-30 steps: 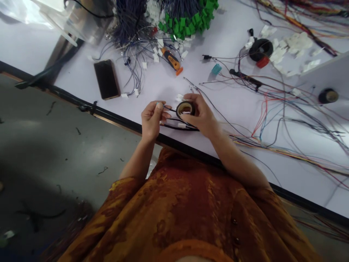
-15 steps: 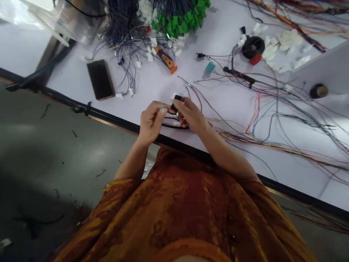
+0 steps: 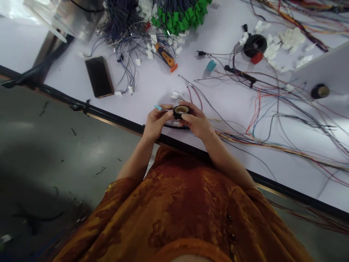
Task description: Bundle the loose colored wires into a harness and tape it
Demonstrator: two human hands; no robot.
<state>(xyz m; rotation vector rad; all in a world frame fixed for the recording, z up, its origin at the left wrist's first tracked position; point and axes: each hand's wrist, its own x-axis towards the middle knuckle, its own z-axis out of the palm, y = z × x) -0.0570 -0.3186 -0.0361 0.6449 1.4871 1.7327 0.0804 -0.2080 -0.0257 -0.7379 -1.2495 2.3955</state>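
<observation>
A roll of black tape is gripped by my right hand, its round opening facing up towards me. My left hand pinches a thin wire that carries a light blue connector, and its thumb and fingertips meet the left side of the roll. Just beyond the roll lies a white connector on short wires. Beneath my hands a black sleeved cable runs along the table's front. The exact grip on the wire is partly hidden by my left fingers.
A phone and an orange-and-black cutter lie beyond my hands. At the back are green connectors on bundled wires. Another tape roll, a teal connector and long loose wires spread to the right.
The tape roll has turned from edge-on to opening upward. My left hand has shifted slightly right, up against the roll, and the blue connector now sticks out to its left.
</observation>
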